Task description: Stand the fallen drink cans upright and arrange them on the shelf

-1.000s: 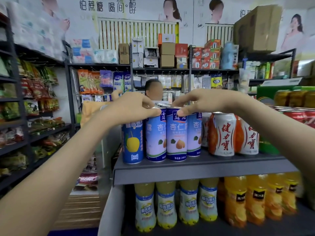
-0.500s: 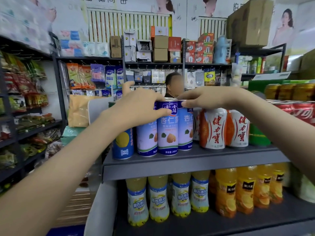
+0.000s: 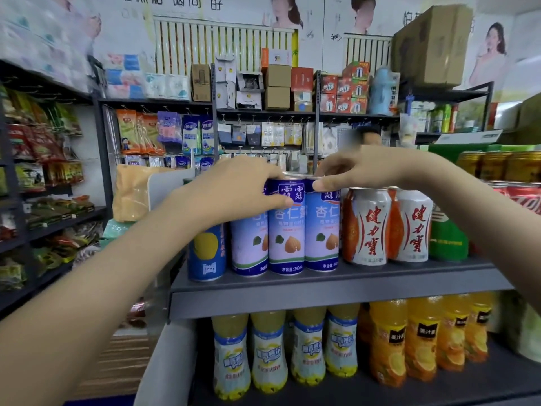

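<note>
Below the middle almond can (image 3: 285,230), pale yellow bottles (image 3: 260,353) and orange juice bottles (image 3: 389,341) with black labels fill a lower deck. The middle almond can stands upright at the front of the grey shelf (image 3: 322,291), touching a left twin (image 3: 248,238) and a right twin (image 3: 322,230). All three read 杏仁露, and the middle one also reads 240mL.

The left hand (image 3: 243,194) curls over the middle can's top with its thumb across the label, and its palm hides the left twin's lid. The right hand (image 3: 360,168) pinches the right twin's rim, thumb in front and fingers over the lid.

Left of the group stands a dark blue can (image 3: 206,253) showing a yellow fruit. To the right are two white-and-orange cans (image 3: 369,227) reading 健力宝, then red cans (image 3: 521,197).

Far behind the middle can hang small packets (image 3: 187,136) under stacked cartons (image 3: 278,86). A big cardboard box (image 3: 433,45) and wall posters (image 3: 287,10) sit higher up.
</note>
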A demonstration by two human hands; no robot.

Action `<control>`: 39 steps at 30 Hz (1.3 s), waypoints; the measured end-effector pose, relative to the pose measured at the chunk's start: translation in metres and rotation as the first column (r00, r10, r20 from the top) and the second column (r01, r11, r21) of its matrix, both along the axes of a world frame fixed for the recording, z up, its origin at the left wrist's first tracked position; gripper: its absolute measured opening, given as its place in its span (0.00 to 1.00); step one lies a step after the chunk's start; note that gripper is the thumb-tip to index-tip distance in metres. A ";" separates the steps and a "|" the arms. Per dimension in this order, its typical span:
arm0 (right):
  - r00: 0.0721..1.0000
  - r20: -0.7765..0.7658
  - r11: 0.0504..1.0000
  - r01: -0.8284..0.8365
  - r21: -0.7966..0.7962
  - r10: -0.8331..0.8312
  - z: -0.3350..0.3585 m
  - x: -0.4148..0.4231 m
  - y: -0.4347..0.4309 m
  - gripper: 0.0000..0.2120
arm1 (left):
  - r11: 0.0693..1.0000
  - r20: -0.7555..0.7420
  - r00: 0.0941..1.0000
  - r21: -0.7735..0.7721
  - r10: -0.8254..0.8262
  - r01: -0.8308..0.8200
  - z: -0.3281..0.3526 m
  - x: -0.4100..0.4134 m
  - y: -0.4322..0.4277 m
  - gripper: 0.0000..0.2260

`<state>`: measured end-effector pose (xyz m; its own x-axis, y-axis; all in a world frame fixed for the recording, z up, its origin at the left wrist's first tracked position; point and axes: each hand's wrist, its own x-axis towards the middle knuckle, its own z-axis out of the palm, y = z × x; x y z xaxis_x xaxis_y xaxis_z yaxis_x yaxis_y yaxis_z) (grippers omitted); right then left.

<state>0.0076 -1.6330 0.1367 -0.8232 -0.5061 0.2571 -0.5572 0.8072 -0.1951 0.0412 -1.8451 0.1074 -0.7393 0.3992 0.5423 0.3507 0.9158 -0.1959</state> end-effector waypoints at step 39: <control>0.915 0.330 0.925 -0.313 0.215 0.233 0.044 -0.109 -0.015 0.16 | 0.989 0.502 0.856 0.015 0.122 -0.150 0.042 -0.080 -0.027 0.17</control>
